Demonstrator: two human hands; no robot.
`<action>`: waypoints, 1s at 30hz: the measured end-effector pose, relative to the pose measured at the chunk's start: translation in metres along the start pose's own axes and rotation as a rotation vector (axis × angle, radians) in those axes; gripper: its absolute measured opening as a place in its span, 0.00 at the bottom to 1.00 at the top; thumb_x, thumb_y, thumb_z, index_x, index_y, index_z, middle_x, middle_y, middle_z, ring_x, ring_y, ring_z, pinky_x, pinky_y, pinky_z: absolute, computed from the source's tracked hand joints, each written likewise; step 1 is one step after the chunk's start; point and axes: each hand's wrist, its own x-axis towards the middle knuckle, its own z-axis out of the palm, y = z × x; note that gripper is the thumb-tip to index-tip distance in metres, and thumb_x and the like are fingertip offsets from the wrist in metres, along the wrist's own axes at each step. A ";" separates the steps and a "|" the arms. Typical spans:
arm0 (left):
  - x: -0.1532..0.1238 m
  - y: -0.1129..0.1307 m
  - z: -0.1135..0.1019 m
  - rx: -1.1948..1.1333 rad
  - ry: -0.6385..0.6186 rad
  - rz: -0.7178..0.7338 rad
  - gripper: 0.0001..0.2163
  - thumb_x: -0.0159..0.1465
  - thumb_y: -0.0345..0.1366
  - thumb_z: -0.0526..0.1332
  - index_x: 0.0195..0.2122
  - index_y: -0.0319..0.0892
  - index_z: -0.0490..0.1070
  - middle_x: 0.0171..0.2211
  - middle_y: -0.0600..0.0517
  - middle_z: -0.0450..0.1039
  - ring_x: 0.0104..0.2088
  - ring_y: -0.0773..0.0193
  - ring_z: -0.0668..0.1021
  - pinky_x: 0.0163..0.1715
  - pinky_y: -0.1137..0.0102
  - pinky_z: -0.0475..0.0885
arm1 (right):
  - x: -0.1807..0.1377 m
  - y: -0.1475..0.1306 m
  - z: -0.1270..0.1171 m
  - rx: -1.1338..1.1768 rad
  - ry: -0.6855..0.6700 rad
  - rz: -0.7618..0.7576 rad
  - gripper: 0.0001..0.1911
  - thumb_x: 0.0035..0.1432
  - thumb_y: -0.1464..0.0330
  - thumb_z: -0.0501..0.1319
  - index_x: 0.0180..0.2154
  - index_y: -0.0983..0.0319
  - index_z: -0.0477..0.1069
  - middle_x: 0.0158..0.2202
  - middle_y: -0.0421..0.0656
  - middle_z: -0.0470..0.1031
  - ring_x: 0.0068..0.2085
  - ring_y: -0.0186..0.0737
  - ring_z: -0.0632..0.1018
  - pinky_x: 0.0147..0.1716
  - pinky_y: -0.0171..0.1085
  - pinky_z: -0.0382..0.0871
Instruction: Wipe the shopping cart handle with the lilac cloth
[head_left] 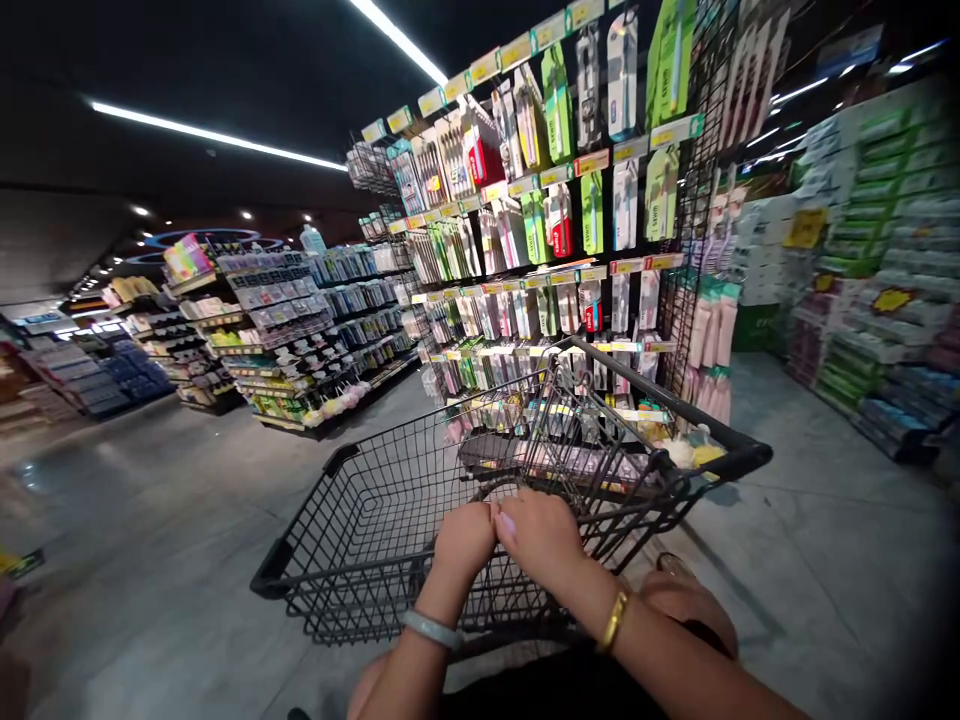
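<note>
A black wire shopping cart (360, 590) stands sideways in front of me, its basket to the left and its handle to the right. My left hand (465, 540), with a pale bangle at the wrist, is closed over the cart's near top rim. Right beside it, my right hand (541, 535) also curls over that rim, a gold bracelet on its wrist. The two hands touch at the thumbs. Their fingertips are hidden on the far side. Bare wire mesh shows in the left part of the basket.
Beyond the cart rises a rack of packaged toothbrushes (559, 105) with price tags along its rows. Stocked shelves (277, 330) stand at the left across the grey floor (150, 520). Stacked packs (870, 300) line the right side. My knee (690, 605) is close to the cart.
</note>
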 end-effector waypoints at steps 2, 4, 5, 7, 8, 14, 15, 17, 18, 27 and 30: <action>-0.004 -0.001 0.002 -0.005 0.003 -0.010 0.27 0.72 0.43 0.37 0.38 0.41 0.77 0.35 0.43 0.79 0.38 0.57 0.79 0.37 0.66 0.69 | -0.004 -0.001 0.000 0.026 -0.010 -0.096 0.16 0.66 0.57 0.51 0.37 0.57 0.74 0.34 0.44 0.74 0.34 0.39 0.74 0.30 0.36 0.55; -0.008 -0.002 0.004 -0.003 0.029 -0.036 0.28 0.72 0.44 0.37 0.36 0.40 0.77 0.35 0.42 0.78 0.38 0.56 0.79 0.38 0.64 0.69 | -0.013 0.012 -0.003 0.015 -0.036 -0.151 0.16 0.65 0.56 0.52 0.37 0.57 0.73 0.34 0.43 0.74 0.33 0.38 0.73 0.30 0.36 0.55; -0.009 -0.001 0.006 -0.003 0.047 -0.050 0.28 0.71 0.44 0.37 0.35 0.40 0.77 0.34 0.42 0.78 0.37 0.56 0.79 0.38 0.64 0.69 | -0.018 0.022 -0.005 -0.002 -0.036 -0.152 0.17 0.65 0.55 0.51 0.37 0.57 0.73 0.34 0.43 0.73 0.32 0.38 0.73 0.30 0.36 0.55; -0.012 0.001 0.007 -0.008 0.082 -0.065 0.28 0.71 0.44 0.38 0.34 0.40 0.78 0.32 0.42 0.78 0.36 0.56 0.79 0.37 0.64 0.69 | -0.029 0.043 -0.010 -0.044 0.001 -0.117 0.19 0.67 0.55 0.49 0.36 0.57 0.72 0.33 0.43 0.72 0.33 0.38 0.72 0.31 0.36 0.55; -0.012 0.003 0.008 -0.011 0.096 -0.062 0.28 0.71 0.44 0.39 0.33 0.40 0.78 0.31 0.42 0.78 0.35 0.56 0.79 0.36 0.64 0.69 | -0.034 0.052 -0.012 -0.063 0.028 -0.096 0.20 0.68 0.55 0.47 0.35 0.57 0.72 0.32 0.43 0.72 0.34 0.39 0.72 0.32 0.36 0.55; -0.019 0.012 0.006 -0.020 0.129 0.007 0.28 0.71 0.43 0.39 0.32 0.39 0.78 0.29 0.43 0.77 0.34 0.56 0.79 0.36 0.64 0.69 | -0.052 0.071 -0.016 -0.130 0.093 0.002 0.20 0.67 0.54 0.47 0.33 0.58 0.71 0.31 0.43 0.71 0.33 0.39 0.72 0.31 0.37 0.54; -0.020 0.013 0.005 -0.023 0.123 0.006 0.28 0.71 0.44 0.39 0.32 0.39 0.78 0.30 0.43 0.77 0.34 0.56 0.79 0.36 0.64 0.69 | -0.053 0.072 -0.016 -0.130 0.083 -0.001 0.20 0.67 0.54 0.48 0.33 0.58 0.71 0.30 0.43 0.71 0.32 0.39 0.72 0.30 0.37 0.53; -0.022 0.015 0.004 -0.030 0.106 0.004 0.28 0.71 0.44 0.39 0.33 0.38 0.78 0.30 0.42 0.77 0.34 0.57 0.79 0.36 0.65 0.69 | -0.053 0.070 -0.015 -0.126 0.068 -0.007 0.20 0.67 0.54 0.48 0.33 0.57 0.71 0.31 0.43 0.72 0.32 0.39 0.73 0.30 0.37 0.53; -0.021 0.017 0.004 -0.031 0.101 0.006 0.28 0.71 0.44 0.39 0.33 0.38 0.78 0.31 0.42 0.78 0.35 0.57 0.79 0.36 0.65 0.70 | -0.051 0.067 -0.014 -0.127 0.061 0.008 0.19 0.66 0.55 0.49 0.33 0.57 0.72 0.31 0.43 0.72 0.33 0.39 0.73 0.29 0.37 0.53; -0.016 0.028 0.000 -0.023 0.099 -0.004 0.27 0.71 0.41 0.38 0.37 0.38 0.78 0.33 0.41 0.78 0.37 0.55 0.79 0.37 0.63 0.71 | -0.024 0.019 -0.002 -0.092 0.060 -0.148 0.16 0.66 0.59 0.50 0.35 0.58 0.73 0.32 0.45 0.72 0.32 0.39 0.72 0.30 0.37 0.54; -0.023 0.008 -0.002 -0.026 0.170 -0.031 0.28 0.71 0.46 0.39 0.36 0.40 0.78 0.32 0.43 0.78 0.36 0.54 0.79 0.37 0.62 0.70 | -0.040 0.051 -0.003 -0.085 0.090 -0.218 0.18 0.67 0.58 0.50 0.37 0.58 0.74 0.33 0.45 0.73 0.35 0.40 0.72 0.35 0.37 0.57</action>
